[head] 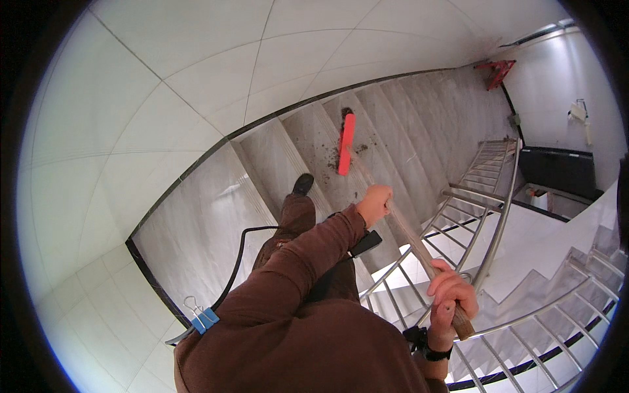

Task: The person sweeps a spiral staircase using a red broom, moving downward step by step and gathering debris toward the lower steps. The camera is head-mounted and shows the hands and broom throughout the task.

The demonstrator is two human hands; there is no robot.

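Note:
A broom with a red head (347, 145) and a wooden handle (413, 240) lies slantwise across the view. My left hand (375, 204) grips the handle at about its middle. Near the handle's top end, my right hand (453, 291) is closed around the wood, with a black band on that wrist. The broom head rests on a grey stair step, its bristles hidden beneath it. Dark loose dirt (331, 159) lies scattered beside the head, and a dark clump (347, 112) sits at its far end. My black shoe (303, 184) stands on a step to the left.
Grey stairs (417, 123) run between a tiled wall (206, 83) with black skirting and a metal railing (497, 231). A red folding frame (500, 73) stands by the far wall. Another railed flight is at lower right. A black cable (241, 250) hangs by my left side, with a blue binder clip (205, 320) near it.

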